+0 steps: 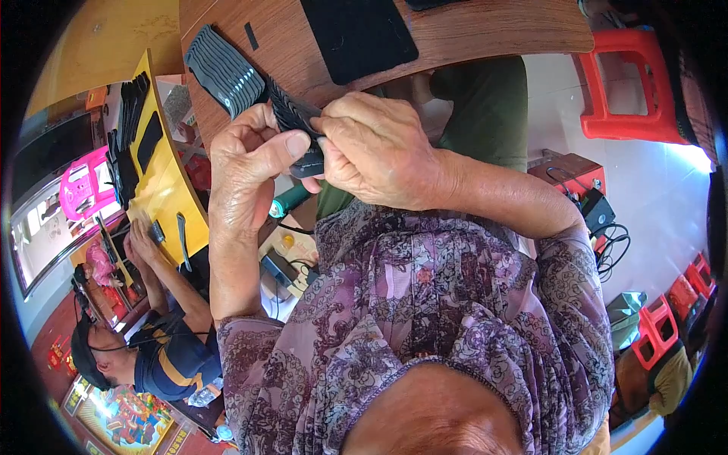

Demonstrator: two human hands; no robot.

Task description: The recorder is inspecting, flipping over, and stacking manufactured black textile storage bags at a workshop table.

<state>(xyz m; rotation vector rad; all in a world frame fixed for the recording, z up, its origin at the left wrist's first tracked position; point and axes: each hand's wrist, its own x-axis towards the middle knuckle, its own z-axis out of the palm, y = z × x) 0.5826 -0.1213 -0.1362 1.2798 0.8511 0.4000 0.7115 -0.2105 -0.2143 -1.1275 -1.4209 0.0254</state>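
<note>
Both hands grip a bundle of thin black flat pieces (287, 112), held up just off the table's near edge. My left hand (246, 155) has its thumb pressed on the bundle's lower part, the fingers curled behind. Pinched closed at the right side of it is my right hand (379, 148), which hides part of the pieces and its own fingertips. Beyond my left hand, a fanned row of dark grey flat pieces (224, 72) lies on the brown wooden table (470, 26). What kind of pieces these are, I cannot make out.
A black mat (360, 38) and a small black strip (251, 36) lie on the table. At left, another person's hands (144, 243) rest at a yellow board (171, 178) with black pieces. Red stools (626, 87) and a red box (569, 174) stand at right.
</note>
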